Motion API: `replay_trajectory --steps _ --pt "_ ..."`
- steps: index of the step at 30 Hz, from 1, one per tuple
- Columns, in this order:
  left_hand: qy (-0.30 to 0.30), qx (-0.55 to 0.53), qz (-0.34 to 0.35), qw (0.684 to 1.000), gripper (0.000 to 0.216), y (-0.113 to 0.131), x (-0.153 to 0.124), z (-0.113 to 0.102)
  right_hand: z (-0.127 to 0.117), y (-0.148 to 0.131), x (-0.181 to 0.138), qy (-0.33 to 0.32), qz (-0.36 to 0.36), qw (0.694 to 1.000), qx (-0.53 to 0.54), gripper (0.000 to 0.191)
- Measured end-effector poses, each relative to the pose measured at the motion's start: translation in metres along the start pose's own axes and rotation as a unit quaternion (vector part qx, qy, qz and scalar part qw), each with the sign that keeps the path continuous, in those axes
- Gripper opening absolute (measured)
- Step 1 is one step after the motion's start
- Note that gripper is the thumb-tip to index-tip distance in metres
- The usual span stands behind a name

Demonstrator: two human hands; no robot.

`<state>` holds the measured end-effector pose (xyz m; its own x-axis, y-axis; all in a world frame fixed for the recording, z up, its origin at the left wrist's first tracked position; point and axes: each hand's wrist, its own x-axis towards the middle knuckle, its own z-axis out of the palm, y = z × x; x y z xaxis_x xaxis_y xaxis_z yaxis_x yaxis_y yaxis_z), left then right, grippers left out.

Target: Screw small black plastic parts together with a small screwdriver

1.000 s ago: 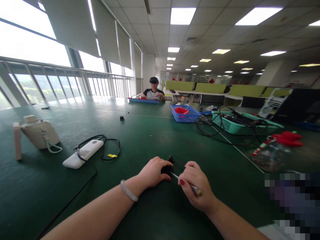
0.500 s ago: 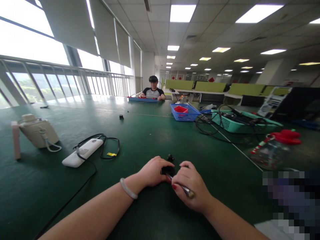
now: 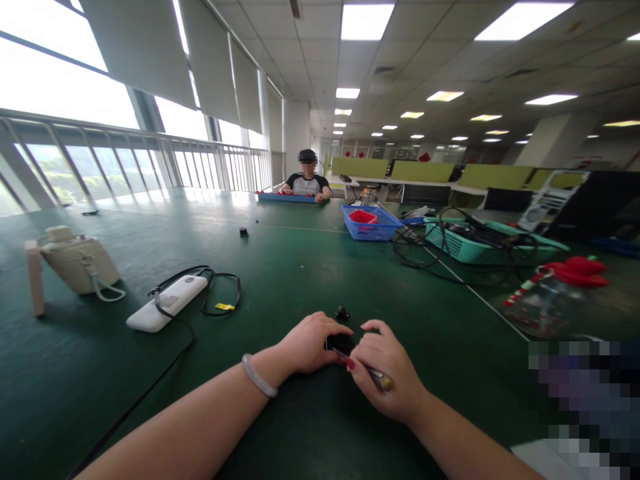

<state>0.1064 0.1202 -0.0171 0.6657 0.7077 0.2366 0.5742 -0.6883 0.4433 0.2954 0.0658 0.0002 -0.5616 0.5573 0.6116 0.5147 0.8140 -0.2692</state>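
Observation:
In the head view my left hand (image 3: 311,343) is closed around a small black object (image 3: 340,343) close to the table top, thumb and fingers on either side of it. A slim metal tool (image 3: 383,380) with a yellowish butt end lies in the grip of my right hand (image 3: 387,365). Its thin end points left at the black object; whether it touches is hidden by the fingers. Just beyond my fingertips sits a small black part (image 3: 343,313) on the dark green table (image 3: 285,280).
At left are a white power bank (image 3: 167,304) with a black cable and a beige bottle (image 3: 80,263). At right stand a blue basket (image 3: 371,230), a teal basket (image 3: 453,248) with cables, and a red-lidded jar (image 3: 550,307). Across the table sits a person (image 3: 307,181).
My right hand has turned slightly, so less of the tool's metal shows and its butt end sits a little further right. My left hand keeps its hold on the black object.

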Motion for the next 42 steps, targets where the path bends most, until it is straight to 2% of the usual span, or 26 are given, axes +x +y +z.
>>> replay_trajectory --steps 5,12,15,17,20,23,26,32,38,42 --pt "-0.005 -0.013 0.008 1.0 0.052 -0.003 0.0 0.0 0.0 -0.007 0.003 -0.009 0.005 1.0 -0.012 0.027" --pt "-0.002 -0.007 0.023 1.0 0.049 -0.002 0.001 0.0 0.005 0.003 0.001 0.06 0.183 0.98 0.043 0.043" --pt "-0.011 -0.003 0.017 1.0 0.052 -0.002 0.002 -0.001 0.005 0.007 0.001 0.061 0.215 0.973 0.052 0.045" --pt "-0.009 -0.004 0.015 1.0 0.051 -0.002 0.001 0.0 0.004 0.007 0.0 0.053 0.208 0.975 0.053 0.044" --pt "0.0 -0.003 0.009 1.0 0.049 -0.001 0.0 0.0 0.0 0.004 0.0 0.057 0.142 0.986 0.069 0.039" --pt "0.007 0.005 0.002 1.0 0.052 -0.001 -0.001 0.0 -0.006 0.003 -0.002 0.103 0.074 0.988 0.083 0.034" --pt "0.007 0.011 0.005 1.0 0.05 0.0 -0.001 -0.001 -0.009 0.006 -0.004 0.138 0.083 0.984 0.075 0.033" --pt "0.012 0.002 0.014 1.0 0.04 0.001 -0.001 -0.001 -0.001 0.019 -0.004 0.095 0.159 0.98 0.073 0.038" --pt "0.012 -0.002 -0.006 1.0 0.053 0.003 -0.003 -0.001 0.001 0.024 -0.002 0.047 0.212 0.972 0.09 0.042" --pt "0.05 0.003 0.039 0.998 0.048 0.009 -0.005 -0.004 0.003 0.03 -0.003 0.026 0.235 0.964 0.126 0.043"
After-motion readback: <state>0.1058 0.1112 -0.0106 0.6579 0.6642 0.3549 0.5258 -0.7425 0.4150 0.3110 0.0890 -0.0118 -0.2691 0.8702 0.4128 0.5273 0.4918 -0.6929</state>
